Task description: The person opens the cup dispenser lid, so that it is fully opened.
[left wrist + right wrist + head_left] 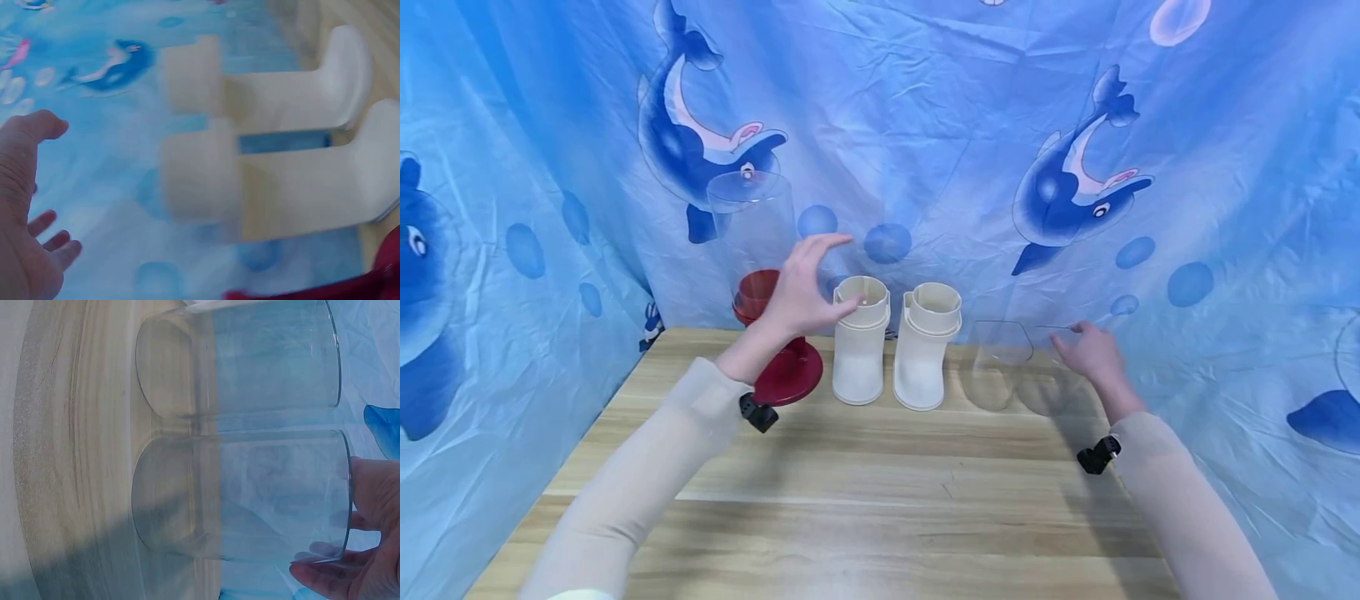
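My left hand [808, 287] hovers over the near white boot-shaped stand [859, 350], its thumb and fingers spread in a wide C and nothing between them. In the left wrist view the hand [28, 206] is apart from both white stands. A second white stand [920, 367] is upright beside the first. Behind my left forearm is a red stand [786, 375] with a round foot, a clear cylinder [752, 225] upright on its top. My right hand [1092, 354] holds the rim of the rightmost clear cylinder [275, 494]; some fingers show through its wall.
Another clear cylinder [269, 362] stands close beside the held one, to its left. All these things line the back of the wooden table [880, 500]. A blue curtain [910, 150] printed with dolphins hangs right behind and along both sides.
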The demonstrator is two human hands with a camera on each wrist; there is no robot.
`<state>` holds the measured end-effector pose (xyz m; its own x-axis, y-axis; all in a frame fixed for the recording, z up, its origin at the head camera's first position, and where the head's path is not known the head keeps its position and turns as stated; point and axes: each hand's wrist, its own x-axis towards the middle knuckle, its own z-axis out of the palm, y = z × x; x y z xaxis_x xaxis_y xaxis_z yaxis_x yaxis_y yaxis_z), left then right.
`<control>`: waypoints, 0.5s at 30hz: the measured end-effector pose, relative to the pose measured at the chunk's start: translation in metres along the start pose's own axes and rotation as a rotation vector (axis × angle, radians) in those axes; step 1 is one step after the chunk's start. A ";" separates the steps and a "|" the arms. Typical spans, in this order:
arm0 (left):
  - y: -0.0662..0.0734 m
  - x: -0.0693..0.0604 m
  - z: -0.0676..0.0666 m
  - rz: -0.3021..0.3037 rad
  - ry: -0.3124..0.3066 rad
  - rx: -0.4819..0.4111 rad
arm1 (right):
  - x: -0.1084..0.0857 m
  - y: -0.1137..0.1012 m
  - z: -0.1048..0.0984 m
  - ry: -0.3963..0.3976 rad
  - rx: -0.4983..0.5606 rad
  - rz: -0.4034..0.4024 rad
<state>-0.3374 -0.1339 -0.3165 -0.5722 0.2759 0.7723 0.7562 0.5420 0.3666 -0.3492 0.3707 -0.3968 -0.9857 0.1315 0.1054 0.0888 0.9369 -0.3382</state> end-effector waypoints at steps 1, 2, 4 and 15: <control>0.003 0.000 -0.009 0.014 0.029 0.012 | 0.000 0.000 0.000 -0.002 -0.001 0.002; 0.005 0.000 -0.019 0.025 0.057 0.019 | 0.000 0.000 -0.001 -0.007 -0.004 0.002; 0.007 0.000 -0.037 0.043 0.114 0.023 | 0.000 0.000 -0.002 -0.021 -0.016 0.004; -0.002 -0.001 -0.108 -0.160 0.419 0.019 | 0.001 -0.002 -0.004 -0.049 -0.051 -0.002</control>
<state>-0.3036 -0.2209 -0.2620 -0.5007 -0.1556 0.8515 0.6604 0.5673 0.4920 -0.3502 0.3699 -0.3921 -0.9917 0.1145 0.0593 0.0927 0.9527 -0.2895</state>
